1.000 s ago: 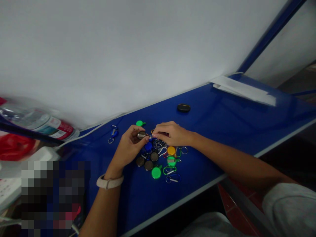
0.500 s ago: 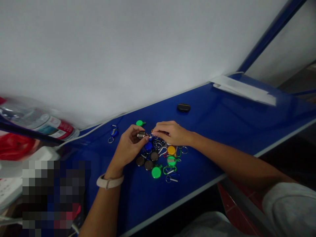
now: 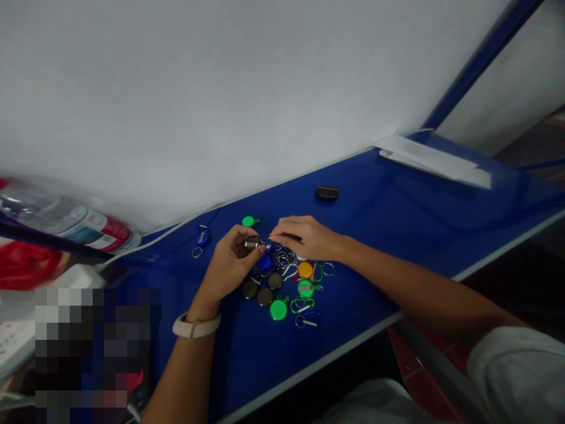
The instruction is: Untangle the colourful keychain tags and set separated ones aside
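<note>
My left hand (image 3: 232,259), wearing a pale wristband, pinches a black retractable badge reel (image 3: 252,243) with its metal belt clip facing up. Close beside it, my right hand (image 3: 306,237) has thumb and forefinger pressed together at the reel's end; the small part between them is hidden. Below both hands lies a pile of reels: blue ones (image 3: 265,263), several black ones (image 3: 275,280), a yellow one (image 3: 305,270) and green ones (image 3: 278,309). Metal key rings (image 3: 282,259) and a green carabiner (image 3: 302,305) lie among them.
A blue reel with rings (image 3: 203,237) lies apart at the left, a green reel (image 3: 248,221) behind my hands. Further back are a small black case (image 3: 327,193) and white papers (image 3: 435,160). A plastic bottle (image 3: 95,227), cable and white power strip (image 3: 79,280) are at the left.
Both hands stay almost in place, still close together at the black badge reel. The whole view has shifted very slightly; the pile looks the same.
</note>
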The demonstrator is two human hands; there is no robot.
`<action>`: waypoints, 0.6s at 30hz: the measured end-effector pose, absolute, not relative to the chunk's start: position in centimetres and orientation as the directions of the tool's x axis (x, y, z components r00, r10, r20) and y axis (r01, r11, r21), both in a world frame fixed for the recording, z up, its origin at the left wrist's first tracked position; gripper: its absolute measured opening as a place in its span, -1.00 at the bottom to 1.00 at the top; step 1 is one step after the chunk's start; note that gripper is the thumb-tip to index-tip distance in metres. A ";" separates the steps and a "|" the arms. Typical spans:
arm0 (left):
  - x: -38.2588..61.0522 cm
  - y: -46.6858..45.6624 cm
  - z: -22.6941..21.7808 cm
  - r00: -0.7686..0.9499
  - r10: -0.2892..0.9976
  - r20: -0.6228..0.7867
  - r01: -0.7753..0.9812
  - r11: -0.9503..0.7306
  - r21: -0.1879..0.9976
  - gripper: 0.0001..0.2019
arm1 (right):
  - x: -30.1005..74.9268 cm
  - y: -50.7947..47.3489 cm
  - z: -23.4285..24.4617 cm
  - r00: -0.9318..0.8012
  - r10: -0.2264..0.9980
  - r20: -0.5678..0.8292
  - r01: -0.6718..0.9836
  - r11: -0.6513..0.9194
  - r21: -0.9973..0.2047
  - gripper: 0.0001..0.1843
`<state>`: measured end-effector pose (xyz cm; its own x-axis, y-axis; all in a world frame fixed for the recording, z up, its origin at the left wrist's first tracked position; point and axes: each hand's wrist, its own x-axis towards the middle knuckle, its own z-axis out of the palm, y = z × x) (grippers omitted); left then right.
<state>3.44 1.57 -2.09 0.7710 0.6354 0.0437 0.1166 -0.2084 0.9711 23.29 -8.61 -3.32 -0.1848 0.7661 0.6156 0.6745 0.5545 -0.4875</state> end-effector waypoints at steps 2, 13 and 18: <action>3.4 1.6 -2.1 0.773 0.632 0.043 0.108 -0.199 0.974 -0.70 | 23.2 -8.6 -3.5 -0.217 0.778 0.589 0.698 0.546 -0.463 -0.80; 3.4 1.4 -1.8 0.779 0.625 0.045 0.087 -0.179 0.980 -0.69 | 23.5 -8.6 -3.8 -0.287 0.801 0.525 0.791 0.507 -0.342 -0.74; 3.4 1.4 -1.7 0.778 0.627 0.041 0.081 -0.164 0.983 -0.69 | 23.5 -8.5 -3.8 -0.303 0.788 0.536 0.786 0.525 -0.327 -0.75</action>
